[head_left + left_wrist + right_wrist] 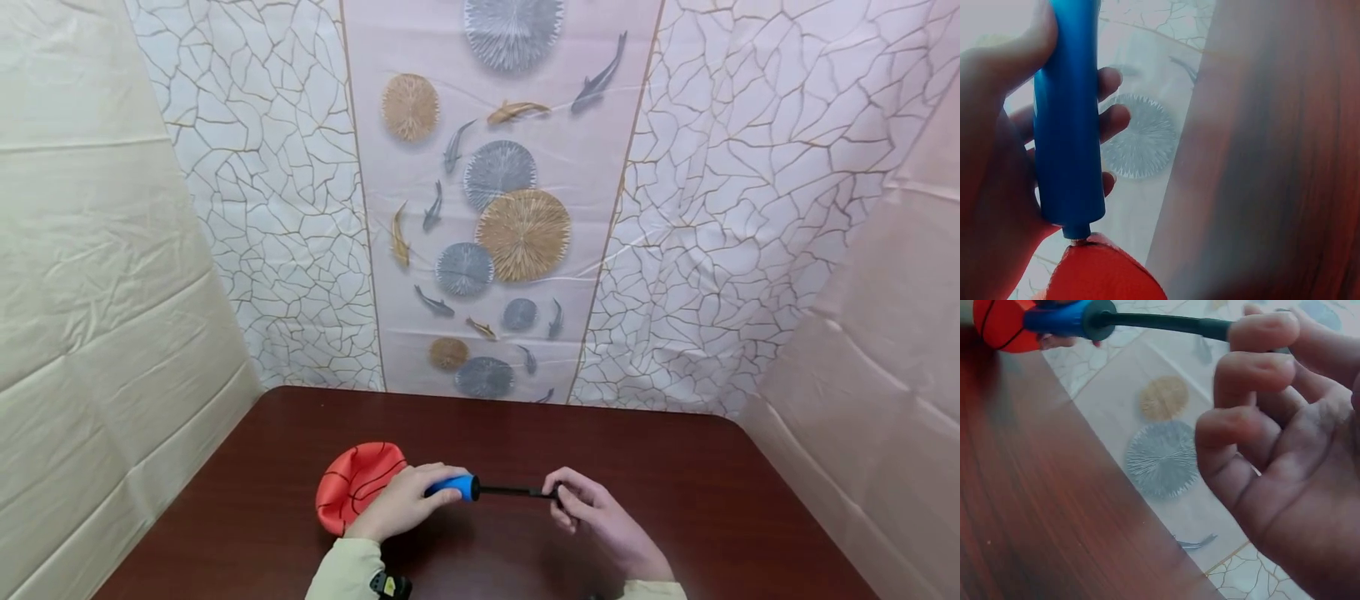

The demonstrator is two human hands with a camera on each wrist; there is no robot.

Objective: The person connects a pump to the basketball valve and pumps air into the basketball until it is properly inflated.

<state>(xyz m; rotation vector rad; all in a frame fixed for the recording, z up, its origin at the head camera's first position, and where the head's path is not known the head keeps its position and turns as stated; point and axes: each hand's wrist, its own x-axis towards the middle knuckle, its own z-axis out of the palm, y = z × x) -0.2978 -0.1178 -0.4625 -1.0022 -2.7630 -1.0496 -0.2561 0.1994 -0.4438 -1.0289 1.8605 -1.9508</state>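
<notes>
A blue hand pump (459, 487) with a black rod lies level across the front of the table, its rod drawn out to the right. My left hand (411, 498) grips the blue barrel, thumb on one side and fingers round the other. In the left wrist view the barrel's metal nozzle tip (1077, 241) enters a red ball (1107, 275). That ball, marked with black lines, looks dented and partly deflated in the head view, left of my left hand. With curled fingers, my right hand (588, 510) holds the black handle end of the rod (517, 492).
The dark reddish-brown table (675, 483) runs back to a patterned wall covering (487, 208) with fish and round shapes. Pale padded panels (90, 333) stand on both sides. A small black device (390, 585) sits at my left sleeve.
</notes>
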